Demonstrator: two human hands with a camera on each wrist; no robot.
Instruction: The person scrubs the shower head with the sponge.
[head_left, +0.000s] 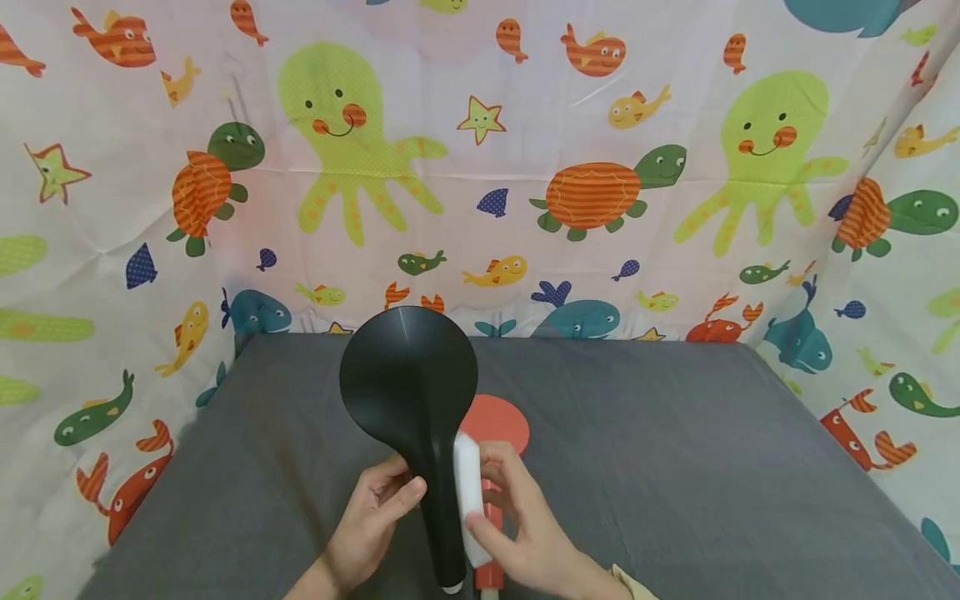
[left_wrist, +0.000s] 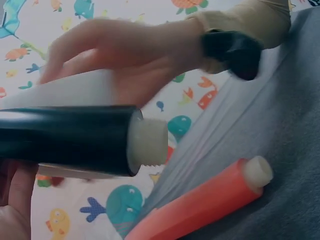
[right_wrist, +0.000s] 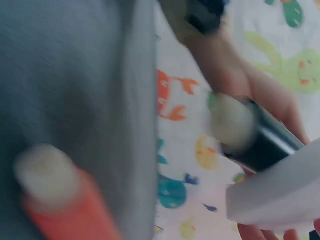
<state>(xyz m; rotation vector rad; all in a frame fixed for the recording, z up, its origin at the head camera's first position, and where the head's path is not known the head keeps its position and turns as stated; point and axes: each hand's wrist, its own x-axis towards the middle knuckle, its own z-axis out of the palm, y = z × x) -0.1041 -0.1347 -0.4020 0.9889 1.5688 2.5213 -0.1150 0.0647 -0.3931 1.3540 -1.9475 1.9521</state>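
A black shower head (head_left: 408,375) is held upright, its round head at the top and its handle slanting down. My left hand (head_left: 375,512) grips the neck of that handle, thumb in front and fingers behind. At the handle's lower end shows a pale threaded connector (left_wrist: 152,142). My right hand (head_left: 528,517) pinches a white sponge block (head_left: 468,492) between thumb and fingers, along the right side of the black handle. Blur softens the right hand in the left wrist view. Behind it lies a red shower head (head_left: 504,425), its handle partly hidden by the sponge and right hand.
A dark grey cloth (head_left: 660,450) covers the table. Around its back and sides hangs a white curtain (head_left: 465,242) printed with sea animals. The red handle (left_wrist: 200,202) lies on the cloth, its pale threaded end pointing toward the person.
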